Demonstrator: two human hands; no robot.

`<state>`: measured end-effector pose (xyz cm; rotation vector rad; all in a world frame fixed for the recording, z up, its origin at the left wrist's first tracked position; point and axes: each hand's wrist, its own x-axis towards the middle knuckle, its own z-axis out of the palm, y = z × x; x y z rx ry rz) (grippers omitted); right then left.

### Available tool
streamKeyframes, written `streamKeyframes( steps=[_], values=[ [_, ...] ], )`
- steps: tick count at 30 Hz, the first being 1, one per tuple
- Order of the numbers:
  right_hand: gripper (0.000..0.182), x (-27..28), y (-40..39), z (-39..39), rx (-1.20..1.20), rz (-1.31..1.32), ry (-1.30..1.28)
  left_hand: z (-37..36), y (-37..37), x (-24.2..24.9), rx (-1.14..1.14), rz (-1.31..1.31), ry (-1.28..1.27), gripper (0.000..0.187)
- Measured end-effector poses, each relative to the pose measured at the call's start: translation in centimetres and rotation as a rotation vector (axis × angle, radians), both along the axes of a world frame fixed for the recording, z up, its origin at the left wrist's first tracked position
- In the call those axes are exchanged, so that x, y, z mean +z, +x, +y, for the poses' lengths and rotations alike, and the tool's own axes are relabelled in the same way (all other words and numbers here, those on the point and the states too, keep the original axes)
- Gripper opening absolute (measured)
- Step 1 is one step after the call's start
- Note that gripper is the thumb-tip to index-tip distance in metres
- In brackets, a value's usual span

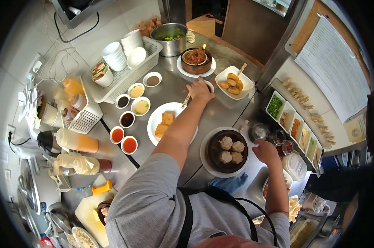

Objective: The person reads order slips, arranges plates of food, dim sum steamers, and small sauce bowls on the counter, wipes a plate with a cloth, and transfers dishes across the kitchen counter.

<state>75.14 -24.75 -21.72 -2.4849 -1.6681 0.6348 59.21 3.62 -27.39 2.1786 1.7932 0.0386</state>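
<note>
My left hand (pixel 200 89) reaches across the steel counter, thumb and index finger around the side of a small white bowl (pixel 210 86). Just beyond it stands a bamboo steamer (pixel 194 58) of saucy food on a white plate. Below my forearm, a round plate (pixel 181 108) carries golden fried pieces (pixel 167 118). My right hand (pixel 266 151) is beside the glass jars (pixel 259 132), fingers curled; anything in them is hidden. To its left, a dark steamer (pixel 220 156) of several pale dumplings (pixel 231 149) rests on a white plate.
Several sauce bowls (pixel 127 120) stand left of centre. Behind them are a plastic basket (pixel 150 56) with stacked bowls and a steel pot (pixel 169 40). Fried balls fill a square dish (pixel 245 84). Topping trays (pixel 295 124) line the right; squeeze bottles (pixel 81 141) stand left.
</note>
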Motion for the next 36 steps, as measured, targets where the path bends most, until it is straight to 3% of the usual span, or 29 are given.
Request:
streamKeyframes(
  steps=[6,10,16,18,20,25,26,29,32,36],
  values=[
    [0.027,1.1,-1.0,0.8,0.031,-0.008,0.011,-1.6,-2.3,1.9,0.005,-0.176,0.053,0.106],
    [0.027,1.6,-0.5,0.3,0.044,0.020,0.099,-2.3,-7.4,2.6,0.095,-0.311,0.100,0.094],
    [0.019,3.8,-1.9,0.7,0.128,-0.107,0.308,-0.6,-16.3,5.1,0.155,-0.638,0.400,0.083],
    [0.017,5.8,-4.1,1.3,0.100,0.053,0.402,0.9,-19.1,6.8,0.121,-0.620,0.679,0.074],
    [0.016,7.5,-6.7,1.5,0.124,0.177,0.475,1.8,-21.8,11.0,0.121,-0.682,0.737,0.068],
    [0.020,8.7,-14.4,1.7,0.476,0.237,0.422,4.1,-27.9,20.8,0.159,-0.952,0.861,0.035],
    [0.024,8.0,-15.5,1.8,0.593,0.348,0.389,2.6,-28.1,23.6,0.161,-1.161,0.762,0.028],
    [0.029,5.5,-18.8,2.1,0.747,0.535,0.222,0.9,-29.9,29.5,0.248,-1.267,0.619,0.019],
    [0.028,1.8,-21.0,2.4,0.647,0.829,-0.135,1.9,-32.7,33.2,0.166,-1.284,0.611,0.015],
    [0.023,-5.4,-23.1,2.3,0.557,0.985,-0.212,-0.4,-33.3,37.6,0.161,-1.331,0.721,0.021]
  ],
)
